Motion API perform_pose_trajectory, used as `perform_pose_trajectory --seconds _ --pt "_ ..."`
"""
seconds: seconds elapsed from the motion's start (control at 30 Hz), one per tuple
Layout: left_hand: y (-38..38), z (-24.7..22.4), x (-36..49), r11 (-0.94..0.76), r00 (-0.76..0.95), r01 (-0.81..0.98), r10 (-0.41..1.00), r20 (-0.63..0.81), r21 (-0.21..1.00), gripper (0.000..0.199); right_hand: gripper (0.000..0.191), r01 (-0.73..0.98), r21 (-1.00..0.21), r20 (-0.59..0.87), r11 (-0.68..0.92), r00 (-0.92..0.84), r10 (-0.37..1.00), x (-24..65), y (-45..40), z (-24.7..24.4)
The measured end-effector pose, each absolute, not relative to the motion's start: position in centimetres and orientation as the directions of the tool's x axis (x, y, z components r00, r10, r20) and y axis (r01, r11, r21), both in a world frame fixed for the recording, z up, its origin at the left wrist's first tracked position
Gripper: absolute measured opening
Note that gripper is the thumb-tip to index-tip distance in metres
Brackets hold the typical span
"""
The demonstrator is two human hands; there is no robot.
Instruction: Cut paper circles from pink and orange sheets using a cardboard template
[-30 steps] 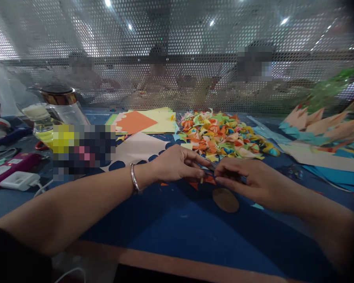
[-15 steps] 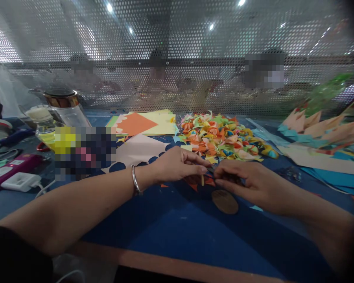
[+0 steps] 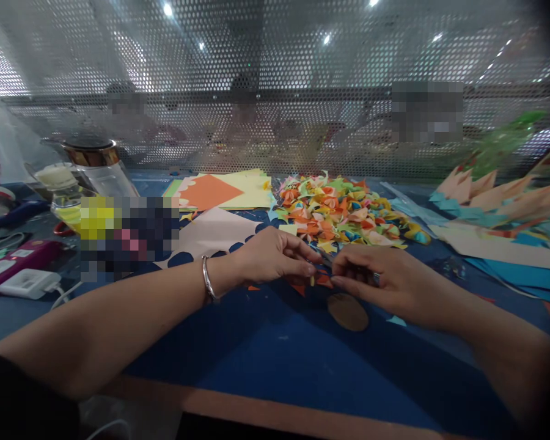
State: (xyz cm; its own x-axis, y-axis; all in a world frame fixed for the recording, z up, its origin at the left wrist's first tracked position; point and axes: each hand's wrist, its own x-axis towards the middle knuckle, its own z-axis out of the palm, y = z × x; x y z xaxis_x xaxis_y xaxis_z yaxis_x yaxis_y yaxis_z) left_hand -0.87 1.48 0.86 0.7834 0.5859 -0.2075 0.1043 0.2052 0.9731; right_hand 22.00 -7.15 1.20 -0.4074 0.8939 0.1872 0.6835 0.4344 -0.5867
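My left hand (image 3: 279, 256), with a silver bracelet on the wrist, is closed in a pinch. From its fingertips pokes a small yellow paper strip (image 3: 312, 281). Facing it closely, my right hand (image 3: 378, 278) is closed around a thin grey tool (image 3: 325, 258), whose kind I cannot make out; its tip reaches toward the left fingertips. Orange-red paper scraps (image 3: 297, 288) lie beneath both hands. A brown oval disc (image 3: 348, 311) rests on the blue tabletop (image 3: 256, 354) below my right fingers. Just beyond the hands spreads a heap of small folded paper pieces (image 3: 343, 211) in many colours.
Pink paper with scalloped cut-outs (image 3: 220, 229) lies left of the hands, before stacked yellow and orange sheets (image 3: 220, 190). Bottles (image 3: 96, 168), a white charger (image 3: 30, 283) and a purple device (image 3: 21, 266) crowd the left. Pointed paper shapes (image 3: 486, 186) stand right. A perforated screen (image 3: 275, 122) closes the back.
The yellow strip shows less below my left fingertips than before. My right hand has shifted slightly left. Both hands keep their pinch.
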Motion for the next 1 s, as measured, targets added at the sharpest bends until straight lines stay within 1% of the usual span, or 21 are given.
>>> perform_pose_trajectory --seconds 0.2,0.47,0.57,0.77,1.0 --pt "1.5 0.9 -0.9 0.21 0.771 0.096 0.603 -0.206 0.973 0.017 0.037 0.717 -0.559 0.147 0.417 -0.408 0.901 21.9 -7.1 1.8" --pt "1.4 1.0 -1.1 0.153 0.759 0.098 0.627 -0.173 0.983 0.017 0.039 0.709 -0.577 0.134 0.405 -0.407 0.903 22.0 -7.2 1.7" --pt "1.4 1.0 -1.1 0.14 0.765 0.1 0.622 -0.166 0.985 0.017 0.04 0.71 -0.575 0.142 0.407 -0.403 0.904 22.0 -7.2 1.9" --pt "1.3 0.9 -1.0 0.155 0.771 0.08 0.616 -0.16 0.985 0.023 0.038 0.718 -0.527 0.189 0.455 -0.423 0.886 22.1 -7.3 2.0" --pt "0.4 1.9 -0.8 0.201 0.714 0.107 0.666 -0.216 0.974 0.012 0.035 0.717 -0.523 0.193 0.461 -0.427 0.884 22.2 -7.5 2.2"
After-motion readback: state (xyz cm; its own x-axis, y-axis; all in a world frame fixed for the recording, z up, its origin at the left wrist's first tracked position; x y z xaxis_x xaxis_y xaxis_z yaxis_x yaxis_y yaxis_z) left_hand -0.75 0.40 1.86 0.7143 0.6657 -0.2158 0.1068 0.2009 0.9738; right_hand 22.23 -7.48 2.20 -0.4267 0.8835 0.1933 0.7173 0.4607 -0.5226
